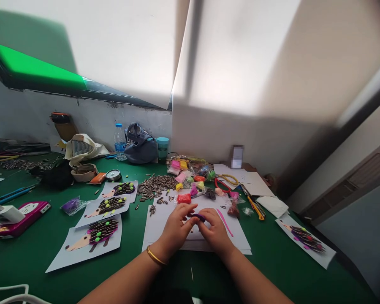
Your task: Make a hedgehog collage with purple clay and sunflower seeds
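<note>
Both hands meet over a stack of white paper (155, 230) on the green table (129, 280), with a small dark purple piece (199, 217) between them. The right hand (214, 231) pinches the piece in its bent fingers, which cover part of it. The left hand (177, 228), with a gold bangle (156, 256) at its wrist, has its thumb tip against the piece and its index finger raised slightly apart. Its lower fingers are hidden, so I cannot tell whether it grips the piece too. The piece looks like modelling clay, though its full shape is covered.

Below the fingertips, small marks on the paper show only in part. A pink strip (224, 222) lies on the paper beside the right hand, and a red packet (184, 198) sits just beyond the left fingers. Striped seeds (156, 185) are heaped at the paper's far left edge. Behind and to the right are bagged coloured lumps (183, 175), partly overlapping, and red-handled scissors (222, 185).

At the left, three hedgehog pictures overlap, the nearest (110, 245) on top of the table's bare surface; another hedgehog picture (305, 240) lies at the right. The upright device (237, 157) by the wall is blurred out, and a white cable (19, 291) is cut off at the lower left corner.
</note>
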`<state>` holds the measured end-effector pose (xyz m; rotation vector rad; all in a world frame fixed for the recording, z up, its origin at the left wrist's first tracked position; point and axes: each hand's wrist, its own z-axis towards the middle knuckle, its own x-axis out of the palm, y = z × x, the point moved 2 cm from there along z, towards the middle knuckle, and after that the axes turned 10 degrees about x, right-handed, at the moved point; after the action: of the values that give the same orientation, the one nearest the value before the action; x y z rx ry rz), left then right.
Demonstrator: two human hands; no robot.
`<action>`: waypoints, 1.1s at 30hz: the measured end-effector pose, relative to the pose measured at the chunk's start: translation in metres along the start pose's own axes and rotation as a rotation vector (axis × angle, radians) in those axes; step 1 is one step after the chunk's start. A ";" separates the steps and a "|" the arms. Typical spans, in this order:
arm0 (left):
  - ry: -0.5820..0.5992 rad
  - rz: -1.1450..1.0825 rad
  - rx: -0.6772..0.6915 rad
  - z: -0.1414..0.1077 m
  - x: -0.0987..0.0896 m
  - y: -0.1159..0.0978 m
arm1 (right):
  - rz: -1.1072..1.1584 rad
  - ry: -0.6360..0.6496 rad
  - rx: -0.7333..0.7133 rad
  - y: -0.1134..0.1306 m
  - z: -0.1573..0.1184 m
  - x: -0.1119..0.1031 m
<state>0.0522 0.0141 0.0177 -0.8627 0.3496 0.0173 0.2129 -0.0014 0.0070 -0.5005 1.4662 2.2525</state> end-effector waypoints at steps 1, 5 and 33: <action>0.016 0.010 -0.003 0.000 0.001 0.000 | -0.013 0.000 0.000 0.000 0.000 0.000; -0.003 0.041 -0.032 -0.001 0.002 0.002 | -0.027 0.019 0.010 0.004 0.000 0.001; -0.019 -0.172 -0.144 -0.002 0.007 0.005 | 0.014 0.020 0.002 0.002 0.000 0.000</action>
<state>0.0576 0.0152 0.0101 -1.0321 0.2574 -0.1098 0.2114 -0.0021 0.0088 -0.5158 1.4858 2.2630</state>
